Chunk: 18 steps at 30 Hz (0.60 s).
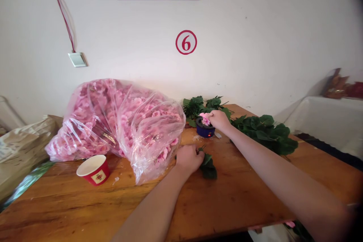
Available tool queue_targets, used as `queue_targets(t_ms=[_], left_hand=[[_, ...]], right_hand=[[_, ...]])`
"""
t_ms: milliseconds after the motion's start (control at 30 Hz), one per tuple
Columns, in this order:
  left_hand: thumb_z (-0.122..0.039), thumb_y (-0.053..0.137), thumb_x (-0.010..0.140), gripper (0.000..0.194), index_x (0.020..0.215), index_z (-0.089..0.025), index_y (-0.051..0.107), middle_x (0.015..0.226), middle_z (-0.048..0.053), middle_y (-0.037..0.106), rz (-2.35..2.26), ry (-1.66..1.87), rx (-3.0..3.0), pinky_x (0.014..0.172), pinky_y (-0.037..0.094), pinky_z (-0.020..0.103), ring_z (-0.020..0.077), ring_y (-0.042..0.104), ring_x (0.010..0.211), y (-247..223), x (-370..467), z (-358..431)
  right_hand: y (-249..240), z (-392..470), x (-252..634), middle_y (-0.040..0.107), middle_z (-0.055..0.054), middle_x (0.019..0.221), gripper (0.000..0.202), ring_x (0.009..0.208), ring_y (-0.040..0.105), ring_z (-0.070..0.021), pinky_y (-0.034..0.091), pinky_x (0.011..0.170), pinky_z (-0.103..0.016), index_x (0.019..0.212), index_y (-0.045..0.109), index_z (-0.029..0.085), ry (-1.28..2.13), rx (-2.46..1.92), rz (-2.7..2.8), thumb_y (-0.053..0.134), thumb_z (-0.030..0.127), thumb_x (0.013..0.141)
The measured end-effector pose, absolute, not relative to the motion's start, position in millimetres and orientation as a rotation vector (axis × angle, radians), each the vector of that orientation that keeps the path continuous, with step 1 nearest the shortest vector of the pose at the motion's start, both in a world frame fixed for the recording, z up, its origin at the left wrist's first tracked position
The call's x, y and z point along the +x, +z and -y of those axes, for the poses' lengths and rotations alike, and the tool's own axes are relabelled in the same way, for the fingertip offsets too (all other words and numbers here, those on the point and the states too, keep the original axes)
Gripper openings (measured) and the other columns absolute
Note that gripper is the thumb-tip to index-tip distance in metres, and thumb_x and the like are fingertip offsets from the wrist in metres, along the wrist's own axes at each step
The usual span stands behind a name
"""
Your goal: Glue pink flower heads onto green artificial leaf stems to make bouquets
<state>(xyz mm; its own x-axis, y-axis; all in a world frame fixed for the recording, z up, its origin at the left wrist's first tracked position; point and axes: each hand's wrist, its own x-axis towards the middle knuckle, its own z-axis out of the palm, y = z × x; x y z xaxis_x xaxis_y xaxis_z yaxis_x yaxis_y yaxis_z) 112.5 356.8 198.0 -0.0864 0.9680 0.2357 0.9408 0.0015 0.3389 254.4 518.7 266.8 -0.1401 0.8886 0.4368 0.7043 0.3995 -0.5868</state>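
My right hand [220, 120] pinches a pink artificial flower [204, 118] over the top of a small round blue pot [205, 131] that shows a red light on its front. Whether the flower touches the pot's inside is hard to see. Nearer to me, my left hand [189, 157] is closed on a sprig of green leaves [208, 167], whose leaves hang to the right just above or on the table. Left of that hand lies a large clear plastic bag [121, 121] full of pink flowers.
A red and white paper cup [95, 170] stands tilted-looking at the table's left. Green leaf bunches lie behind the pot [195, 105] and to its right [265, 132]. The wooden table [227, 204] meets the white wall; a white-covered surface [326, 121] is at the right.
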Motion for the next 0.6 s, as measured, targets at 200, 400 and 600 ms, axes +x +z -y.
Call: queue_targets(t_ms=[200, 400, 600], left_hand=[[-0.039, 0.048, 0.081, 0.027, 0.08, -0.02, 0.067, 0.078, 0.006, 0.069, -2.2, 0.62, 2.061, 0.062, 0.039, 0.028, 0.0218, 0.063, 0.076, 197, 112, -358], [-0.039, 0.049, 0.08, 0.025, 0.078, -0.021, 0.067, 0.077, 0.005, 0.069, -2.187, 0.609, 2.064, 0.06, 0.037, 0.027, 0.0205, 0.062, 0.074, 195, 111, -361], [-0.036, 0.05, 0.08, 0.024, 0.072, -0.021, 0.066, 0.071, 0.003, 0.067, -2.165, 0.657, 2.027, 0.058, 0.032, 0.026, 0.0175, 0.059, 0.069, 195, 111, -363]], right_hand=[[268, -502, 263, 0.05, -0.001, 0.045, 0.032, 0.048, 0.045, -0.013, 0.028, 0.05, -0.026, 0.052, 0.047, 0.019, 0.552, -1.286, 1.758, 0.054, 0.035, 0.078], [250, -464, 277, 0.05, 0.001, 0.051, 0.025, 0.04, 0.039, -0.0095, 0.023, 0.041, -0.024, 0.064, 0.048, 0.02, 1.04, -1.069, 1.621, 0.055, 0.04, 0.076], [226, -456, 288, 0.062, -0.003, 0.066, 0.02, 0.04, 0.038, -0.0049, 0.016, 0.041, -0.023, 0.068, 0.054, 0.016, 1.568, -0.813, 1.38, 0.07, 0.027, 0.066]])
